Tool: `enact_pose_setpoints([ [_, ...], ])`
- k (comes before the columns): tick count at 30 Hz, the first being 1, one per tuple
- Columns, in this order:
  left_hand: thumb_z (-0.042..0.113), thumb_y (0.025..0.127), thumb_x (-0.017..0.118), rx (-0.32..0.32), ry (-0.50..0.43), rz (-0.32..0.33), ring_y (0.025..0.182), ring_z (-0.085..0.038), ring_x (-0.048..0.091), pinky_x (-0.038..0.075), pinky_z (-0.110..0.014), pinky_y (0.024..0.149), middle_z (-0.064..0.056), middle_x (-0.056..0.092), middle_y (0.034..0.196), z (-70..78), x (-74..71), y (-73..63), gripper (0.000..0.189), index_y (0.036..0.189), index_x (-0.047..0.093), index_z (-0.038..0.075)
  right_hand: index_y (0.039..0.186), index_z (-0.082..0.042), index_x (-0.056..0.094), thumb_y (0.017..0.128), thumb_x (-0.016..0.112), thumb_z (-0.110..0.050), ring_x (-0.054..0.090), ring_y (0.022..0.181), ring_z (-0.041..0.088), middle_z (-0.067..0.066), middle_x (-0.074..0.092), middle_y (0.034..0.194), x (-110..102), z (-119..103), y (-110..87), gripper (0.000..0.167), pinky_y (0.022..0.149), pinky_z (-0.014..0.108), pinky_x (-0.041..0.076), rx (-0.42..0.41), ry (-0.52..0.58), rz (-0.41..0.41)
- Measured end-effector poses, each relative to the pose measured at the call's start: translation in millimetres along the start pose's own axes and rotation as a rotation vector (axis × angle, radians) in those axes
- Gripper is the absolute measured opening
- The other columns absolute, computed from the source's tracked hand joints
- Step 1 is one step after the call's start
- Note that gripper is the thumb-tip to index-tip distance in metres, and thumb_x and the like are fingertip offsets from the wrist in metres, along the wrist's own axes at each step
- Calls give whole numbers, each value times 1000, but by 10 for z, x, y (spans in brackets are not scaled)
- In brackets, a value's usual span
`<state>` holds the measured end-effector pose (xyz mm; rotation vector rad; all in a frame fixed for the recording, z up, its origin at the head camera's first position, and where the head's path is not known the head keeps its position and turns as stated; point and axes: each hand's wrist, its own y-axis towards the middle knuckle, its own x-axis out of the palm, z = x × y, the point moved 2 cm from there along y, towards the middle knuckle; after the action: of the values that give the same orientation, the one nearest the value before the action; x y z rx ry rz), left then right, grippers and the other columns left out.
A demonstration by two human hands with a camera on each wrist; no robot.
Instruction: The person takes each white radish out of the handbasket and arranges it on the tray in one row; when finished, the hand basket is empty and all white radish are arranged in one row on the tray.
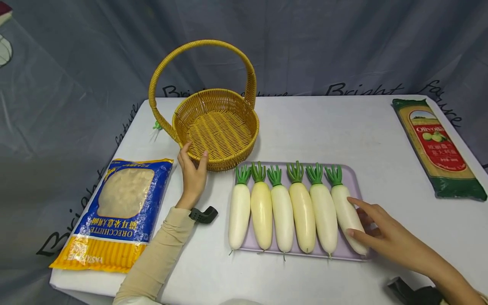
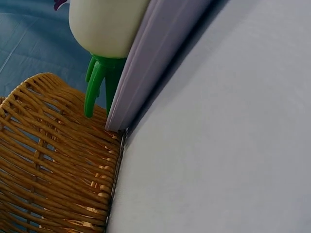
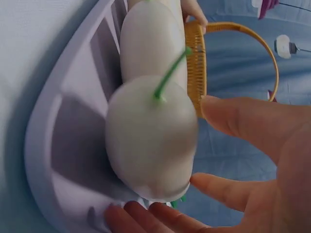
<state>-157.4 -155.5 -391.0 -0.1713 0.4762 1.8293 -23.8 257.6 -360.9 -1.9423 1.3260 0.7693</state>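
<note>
Several white radishes (image 1: 282, 218) with green tops lie side by side on a lilac tray (image 1: 352, 180). My right hand (image 1: 392, 237) is around the rightmost radish (image 1: 345, 212), thumb and fingers spread apart. In the right wrist view, an index fingertip meets that radish (image 3: 150, 141) while the thumb stands off its side; other fingers reach low beside it. My left hand (image 1: 193, 178) touches the near left rim of a yellow wicker basket (image 1: 238, 154) with a tall handle, fingers fairly straight. Only the basket's weave (image 2: 53, 165) and the tray's edge appear in the left wrist view, without the hand.
A blue and yellow orecchiette bag (image 1: 122, 203) lies at the left, close to my left forearm. At the far right lies a green-ended pasta pack (image 1: 438, 148). A small green item (image 1: 157, 125) sits beside the basket. Grey-blue cloth (image 1: 305, 46) hangs behind the white table (image 1: 324, 127).
</note>
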Motion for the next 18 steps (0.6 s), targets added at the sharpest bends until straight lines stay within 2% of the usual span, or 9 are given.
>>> enact_pose_setpoints([
  [2, 44, 91, 44, -19, 33, -7, 134, -30, 20, 22, -49, 107, -12, 14, 143, 12, -4, -8, 58, 139, 21, 20, 141, -14, 31, 82, 66, -31, 53, 94, 15, 14, 46, 113, -20, -7, 6, 71, 65, 26, 50, -6, -17, 13],
  [5, 52, 90, 41, -59, 142, -30, 133, -36, 21, 24, -52, 105, -15, 11, 144, 53, -31, -20, 67, 142, 16, 18, 137, -14, 38, 81, 68, -28, 54, 94, 16, 13, 45, 115, -73, -10, 18, 66, 69, 27, 50, -38, -23, 53],
  [8, 61, 87, 36, -106, 345, -111, 132, -42, 21, 22, -56, 104, -22, 9, 146, 170, -104, -17, 80, 146, 6, 15, 134, -17, 42, 80, 69, -24, 50, 93, -3, 10, 47, 117, -160, -30, 33, 60, 70, 18, 48, -83, -24, 120],
  [9, 64, 86, 34, -119, 429, -154, 132, -44, 19, 20, -57, 104, -25, 8, 146, 230, -141, -17, 85, 146, 1, 14, 134, -18, 43, 80, 69, -22, 46, 95, -9, 10, 46, 119, -195, -47, 42, 60, 71, 15, 47, -100, -16, 136],
  [11, 67, 85, 32, -136, 599, -279, 133, -48, 13, 14, -60, 104, -31, 6, 146, 402, -234, -21, 91, 146, -4, 9, 133, -19, 44, 80, 68, -17, 40, 99, -17, 8, 46, 120, -280, -104, 80, 58, 74, 7, 43, -151, -3, 196],
  [13, 67, 85, 32, -111, 729, -390, 134, -48, 11, 11, -60, 105, -32, 10, 146, 654, -337, -13, 94, 145, -2, 4, 132, -18, 46, 79, 69, -10, 36, 103, -20, 8, 47, 121, -382, -188, 160, 58, 79, 1, 36, -228, -14, 289],
  [14, 66, 85, 34, -80, 759, -426, 134, -47, 12, 11, -60, 105, -31, 13, 146, 800, -383, -5, 93, 145, 1, 2, 131, -16, 47, 77, 69, -5, 36, 106, -18, 10, 49, 120, -441, -237, 219, 59, 83, 0, 33, -280, -13, 350],
  [16, 63, 86, 37, 9, 773, -471, 135, -45, 13, 12, -59, 106, -28, 16, 147, 1117, -450, 21, 89, 145, 9, 3, 129, -11, 50, 74, 69, 3, 38, 111, -15, 13, 53, 118, -565, -335, 374, 60, 90, 1, 29, -381, -17, 498],
  [18, 60, 87, 41, 135, 724, -466, 137, -39, 16, 15, -57, 107, -20, 21, 148, 1433, -464, 66, 82, 145, 16, 8, 125, -5, 53, 72, 69, 5, 42, 112, -10, 17, 58, 115, -686, -418, 560, 56, 95, 6, 29, -453, -29, 642],
])
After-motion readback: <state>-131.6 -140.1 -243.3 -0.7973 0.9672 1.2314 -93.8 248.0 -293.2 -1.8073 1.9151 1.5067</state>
